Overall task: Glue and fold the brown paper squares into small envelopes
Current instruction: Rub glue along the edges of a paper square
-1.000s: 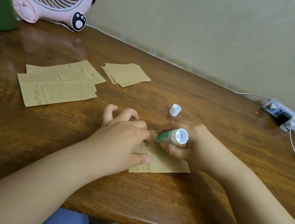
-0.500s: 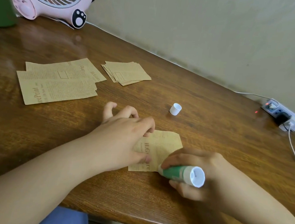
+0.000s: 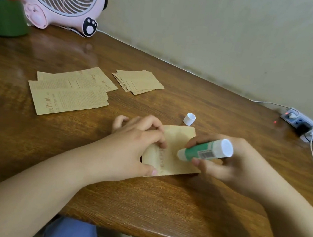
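Observation:
A brown printed paper square (image 3: 174, 155) lies on the wooden table (image 3: 180, 208) in front of me. My left hand (image 3: 134, 147) presses on its left side with spread fingertips and thumb. My right hand (image 3: 230, 162) grips a green and white glue stick (image 3: 204, 150), its tip down on the middle of the paper. The glue stick's white cap (image 3: 189, 119) stands on the table just behind the paper.
Larger printed brown sheets (image 3: 69, 91) lie at the left, and a stack of small brown squares (image 3: 138, 82) sits behind them. A pink fan (image 3: 61, 0) and a green object (image 3: 5, 17) stand at the back left. A power strip (image 3: 304, 127) with cables lies at the right.
My right hand has moved the glue stick from the paper's near right edge up to its middle. My left hand keeps holding the paper down.

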